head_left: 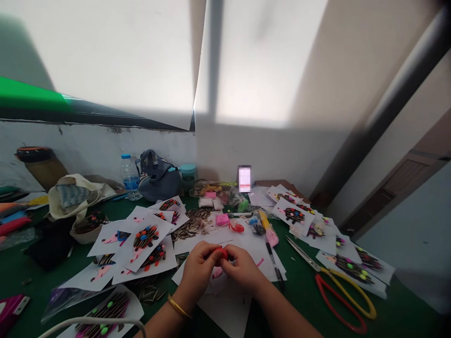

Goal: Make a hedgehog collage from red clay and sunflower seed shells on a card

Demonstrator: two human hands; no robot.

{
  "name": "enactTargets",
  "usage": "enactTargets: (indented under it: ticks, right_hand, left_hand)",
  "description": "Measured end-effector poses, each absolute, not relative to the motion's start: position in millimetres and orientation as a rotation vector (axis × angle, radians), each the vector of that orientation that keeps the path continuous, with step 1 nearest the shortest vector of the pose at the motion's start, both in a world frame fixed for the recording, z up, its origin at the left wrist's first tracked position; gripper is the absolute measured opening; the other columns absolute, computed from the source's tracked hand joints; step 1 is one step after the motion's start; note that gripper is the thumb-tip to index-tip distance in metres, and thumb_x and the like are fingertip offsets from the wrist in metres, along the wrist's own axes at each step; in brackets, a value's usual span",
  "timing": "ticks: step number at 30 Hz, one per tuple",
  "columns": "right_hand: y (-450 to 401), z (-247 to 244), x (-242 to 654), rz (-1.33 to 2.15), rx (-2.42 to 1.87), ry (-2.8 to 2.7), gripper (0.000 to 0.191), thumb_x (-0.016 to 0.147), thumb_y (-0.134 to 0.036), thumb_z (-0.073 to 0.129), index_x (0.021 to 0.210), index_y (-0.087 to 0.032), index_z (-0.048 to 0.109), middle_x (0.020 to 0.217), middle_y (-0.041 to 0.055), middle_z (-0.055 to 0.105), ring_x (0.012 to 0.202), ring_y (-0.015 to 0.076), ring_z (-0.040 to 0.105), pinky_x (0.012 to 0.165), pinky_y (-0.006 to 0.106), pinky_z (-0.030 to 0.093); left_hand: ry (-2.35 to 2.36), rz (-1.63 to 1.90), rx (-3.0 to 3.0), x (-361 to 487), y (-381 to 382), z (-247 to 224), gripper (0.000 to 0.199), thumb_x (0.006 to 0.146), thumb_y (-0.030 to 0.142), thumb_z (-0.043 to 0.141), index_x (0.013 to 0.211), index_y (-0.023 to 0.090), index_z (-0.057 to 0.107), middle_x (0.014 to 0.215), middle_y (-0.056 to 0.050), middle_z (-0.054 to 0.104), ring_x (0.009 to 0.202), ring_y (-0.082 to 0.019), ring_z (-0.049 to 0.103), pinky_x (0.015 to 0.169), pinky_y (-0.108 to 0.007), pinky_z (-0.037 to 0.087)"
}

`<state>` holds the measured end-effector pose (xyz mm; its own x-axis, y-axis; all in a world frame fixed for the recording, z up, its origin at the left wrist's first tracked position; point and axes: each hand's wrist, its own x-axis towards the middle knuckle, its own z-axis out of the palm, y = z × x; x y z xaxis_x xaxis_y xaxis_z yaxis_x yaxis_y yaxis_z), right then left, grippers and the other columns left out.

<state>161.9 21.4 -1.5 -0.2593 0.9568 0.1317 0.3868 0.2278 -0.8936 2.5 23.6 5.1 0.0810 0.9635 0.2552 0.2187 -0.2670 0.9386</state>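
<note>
In the middle of the head view, my left hand (201,266) and my right hand (244,271) meet over white paper (225,310). Pinched between the fingertips of both is a small red lump of modelling clay (221,254), partly covered by the fingers. Beneath them a pink clay shape (217,272) shows on the paper, mostly hidden by my hands. Just beyond lie a pink clay block (222,219) and a red clay piece (236,227) in clear wrap. A black pen (275,264) rests to the right of my right hand.
Large scissors (329,273) with red and yellow handles lie at right. Hedgehog pictures (146,238) are piled at left, others (294,213) at right. Striped seeds (193,224) are scattered behind my hands. A water bottle (130,178), a bag (158,176) and a phone (244,179) stand along the back.
</note>
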Motion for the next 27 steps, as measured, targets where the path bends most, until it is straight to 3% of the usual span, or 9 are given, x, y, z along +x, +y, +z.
enactTargets:
  ticks: [4, 7, 9, 13, 15, 20, 23, 25, 27]
  right_hand:
    - [21.3, -0.5, 161.2, 1.183, -1.100, -1.635, 0.024, 0.084, -0.037, 0.064, 0.101, -0.020, 0.068, 0.092, 0.0032, 0.070, 0.083, 0.0190, 0.063, 0.072, 0.028, 0.048]
    - [22.3, 1.6, 162.1, 1.193, -1.102, -1.569, 0.027, 0.087, -0.039, 0.058, 0.100, -0.019, 0.070, 0.095, 0.0061, 0.071, 0.088, 0.0221, 0.065, 0.076, 0.031, 0.050]
    - [22.3, 1.5, 162.5, 1.133, -1.150, -1.585, 0.024, 0.087, -0.037, 0.057, 0.096, -0.018, 0.071, 0.090, 0.0059, 0.072, 0.084, 0.0215, 0.065, 0.073, 0.030, 0.050]
    - [20.2, 0.0, 161.9, 1.009, -1.198, -1.704, 0.013, 0.084, -0.026, 0.059, 0.083, -0.018, 0.070, 0.080, 0.0023, 0.070, 0.076, 0.0174, 0.063, 0.069, 0.027, 0.047]
    - [19.4, 0.5, 161.3, 1.056, -1.184, -1.661, 0.012, 0.081, -0.027, 0.064, 0.089, -0.019, 0.069, 0.081, 0.0010, 0.069, 0.075, 0.0166, 0.062, 0.068, 0.026, 0.047]
    - [21.1, 4.1, 161.1, 1.231, -1.058, -1.523, 0.027, 0.082, -0.039, 0.067, 0.100, -0.019, 0.071, 0.091, 0.0038, 0.071, 0.086, 0.0200, 0.065, 0.076, 0.030, 0.051]
    - [21.5, 3.5, 161.2, 1.166, -1.091, -1.560, 0.025, 0.085, -0.039, 0.064, 0.096, -0.019, 0.073, 0.092, 0.0051, 0.072, 0.088, 0.0209, 0.066, 0.078, 0.031, 0.051]
    - [20.9, 1.5, 160.8, 1.075, -1.156, -1.682, 0.020, 0.085, -0.035, 0.062, 0.089, -0.019, 0.073, 0.084, 0.0038, 0.072, 0.081, 0.0197, 0.065, 0.074, 0.030, 0.050]
    - [20.5, -0.8, 160.4, 1.044, -1.190, -1.730, 0.018, 0.085, -0.033, 0.061, 0.085, -0.018, 0.072, 0.080, 0.0027, 0.071, 0.076, 0.0183, 0.064, 0.068, 0.028, 0.049]
  left_hand:
    - [1.190, 1.285, 1.487, 0.7, 23.0, 3.7, 0.028, 0.082, 0.044, 0.062, 0.088, 0.019, 0.075, 0.087, -0.007, 0.070, 0.087, -0.023, 0.065, 0.081, -0.036, 0.051]
    - [1.203, 1.300, 1.451, -0.7, 23.0, 0.4, 0.041, 0.089, 0.048, 0.051, 0.112, 0.020, 0.070, 0.100, -0.009, 0.070, 0.093, -0.023, 0.064, 0.083, -0.036, 0.051]
    - [1.232, 1.303, 1.492, -0.9, 22.8, -0.7, 0.043, 0.088, 0.047, 0.054, 0.122, 0.023, 0.065, 0.103, -0.008, 0.068, 0.092, -0.022, 0.064, 0.080, -0.035, 0.052]
    - [1.228, 1.228, 1.688, 1.0, 21.0, 2.8, 0.021, 0.082, 0.039, 0.065, 0.092, 0.024, 0.076, 0.087, -0.005, 0.067, 0.085, -0.022, 0.063, 0.077, -0.034, 0.051]
    - [1.229, 1.228, 1.678, 1.8, 20.1, 5.2, 0.020, 0.083, 0.038, 0.063, 0.081, 0.023, 0.076, 0.080, -0.004, 0.067, 0.081, -0.021, 0.063, 0.077, -0.034, 0.050]
    - [1.151, 1.308, 1.717, 1.7, 19.0, 4.8, 0.034, 0.090, 0.043, 0.050, 0.102, 0.024, 0.075, 0.092, -0.007, 0.066, 0.092, -0.023, 0.062, 0.085, -0.038, 0.050]
    - [1.210, 1.327, 1.760, 1.9, 18.4, 3.1, 0.038, 0.087, 0.043, 0.057, 0.120, 0.027, 0.067, 0.102, -0.008, 0.063, 0.095, -0.023, 0.061, 0.084, -0.038, 0.052]
    - [1.232, 1.286, 1.768, 2.1, 18.5, 3.5, 0.034, 0.083, 0.040, 0.064, 0.114, 0.028, 0.070, 0.099, -0.007, 0.065, 0.091, -0.022, 0.062, 0.079, -0.035, 0.053]
    - [1.230, 1.251, 1.774, 1.9, 19.2, 4.5, 0.021, 0.083, 0.038, 0.064, 0.094, 0.026, 0.077, 0.087, -0.005, 0.066, 0.084, -0.021, 0.062, 0.076, -0.034, 0.052]
